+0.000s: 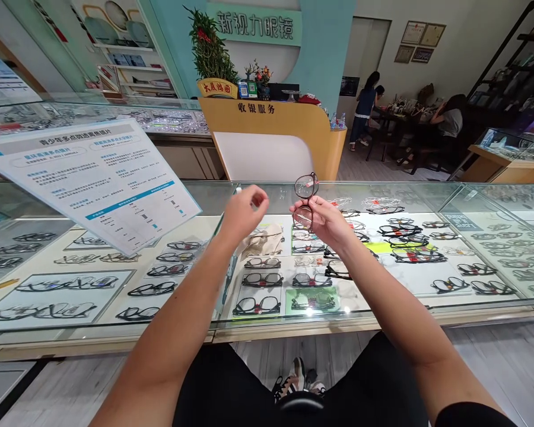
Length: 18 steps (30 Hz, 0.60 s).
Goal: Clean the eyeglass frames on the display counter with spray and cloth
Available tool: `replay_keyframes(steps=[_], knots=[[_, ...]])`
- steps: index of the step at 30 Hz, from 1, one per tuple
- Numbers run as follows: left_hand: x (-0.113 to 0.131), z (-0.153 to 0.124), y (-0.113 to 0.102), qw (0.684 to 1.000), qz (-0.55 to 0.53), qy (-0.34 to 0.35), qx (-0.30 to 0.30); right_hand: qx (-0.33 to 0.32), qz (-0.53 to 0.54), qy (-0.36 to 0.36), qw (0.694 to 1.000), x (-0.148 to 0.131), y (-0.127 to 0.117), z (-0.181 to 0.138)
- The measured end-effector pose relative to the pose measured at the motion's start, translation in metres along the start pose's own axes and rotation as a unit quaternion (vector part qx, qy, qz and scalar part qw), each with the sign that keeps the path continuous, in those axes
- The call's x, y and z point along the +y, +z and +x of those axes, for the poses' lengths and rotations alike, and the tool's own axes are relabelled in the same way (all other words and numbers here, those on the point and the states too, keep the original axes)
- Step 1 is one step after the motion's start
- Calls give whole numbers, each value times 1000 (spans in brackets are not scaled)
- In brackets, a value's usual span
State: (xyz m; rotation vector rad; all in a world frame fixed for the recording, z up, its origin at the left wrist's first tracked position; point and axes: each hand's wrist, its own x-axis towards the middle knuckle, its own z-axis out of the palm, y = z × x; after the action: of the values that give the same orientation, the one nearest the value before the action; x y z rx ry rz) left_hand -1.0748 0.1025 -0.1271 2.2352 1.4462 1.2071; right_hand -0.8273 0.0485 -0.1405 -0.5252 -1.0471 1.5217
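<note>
My right hand (330, 220) grips a pair of eyeglasses (306, 186) with dark, reddish-brown round frames, held upright on end above the glass display counter (267, 325). One lens stands above my fingers and the other below. To the left, my left hand (248, 207) is raised over the counter with fingers curled toward the thumb. Whether anything small is between those fingertips I cannot make out. A thin greenish edge (219, 224) shows just behind my left wrist. Under the glass lie rows of eyeglasses (262, 279), some on a green card (293, 309).
A large printed sign (89, 178) stands on the counter at left. Beyond is a yellow-and-white cashier desk (267, 148) with a plant (211, 53). People (367, 110) are near a dark table at the back right. Another display case (516, 154) stands at far right.
</note>
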Motion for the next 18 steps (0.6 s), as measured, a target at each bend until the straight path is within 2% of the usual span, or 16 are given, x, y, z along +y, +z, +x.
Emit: replay_keyframes(steps=[2,3,5,10,18], knots=[[-3,-2,3,991,33,-2,-133,0,-1,-3,1000,1,-1,0],[-6,-3,5,982,53,-5,-182,1,-1,-4,1000,1,-1,0],[-14,-3,10,967,87,-17,-237,3,-1,-5,1000,2,-1,0],[-27,-3,17,954,118,-34,-273,-5,9,-5,1000,1,0,-1],[-25,-3,19,948,138,-34,-285,-1,9,-4,1000,1,1,-1]])
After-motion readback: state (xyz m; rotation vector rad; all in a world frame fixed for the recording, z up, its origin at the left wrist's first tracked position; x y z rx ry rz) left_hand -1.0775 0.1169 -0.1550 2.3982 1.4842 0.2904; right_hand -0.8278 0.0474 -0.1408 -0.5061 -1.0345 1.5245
